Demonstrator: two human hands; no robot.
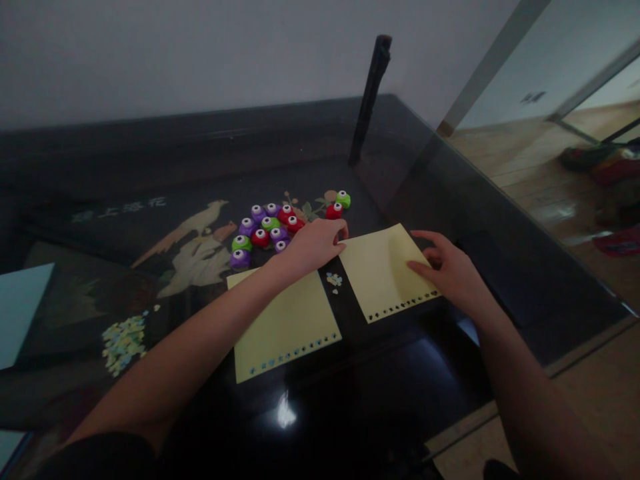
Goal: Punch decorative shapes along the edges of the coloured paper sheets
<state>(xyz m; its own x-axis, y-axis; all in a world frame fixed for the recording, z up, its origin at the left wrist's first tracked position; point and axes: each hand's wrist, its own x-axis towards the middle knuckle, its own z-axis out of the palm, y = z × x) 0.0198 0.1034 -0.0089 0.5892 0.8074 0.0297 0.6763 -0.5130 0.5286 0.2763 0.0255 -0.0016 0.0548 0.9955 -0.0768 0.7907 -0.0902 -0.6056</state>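
Note:
A pale yellow sheet of paper (383, 263) with a row of small punched shapes along its near edge lies between my hands. My left hand (320, 241) has thumb and forefinger closed at its far left corner. My right hand (450, 270) is at its right edge, thumb over the paper and the other fingers curled beside the edge. Under my left forearm rests a second yellow sheet (285, 327), also punched along the near edge. Small paper cut-outs (334, 280) lie in the gap between the sheets. Just beyond my left hand are several purple, green and red craft punches (261, 237).
A larger heap of paper cut-outs (124, 343) lies on the left of the glossy black table (300, 427). Light blue sheets (23, 310) are at the far left. A dark upright post (370, 100) rises near the back. The table's right edge borders a wooden floor (520, 157).

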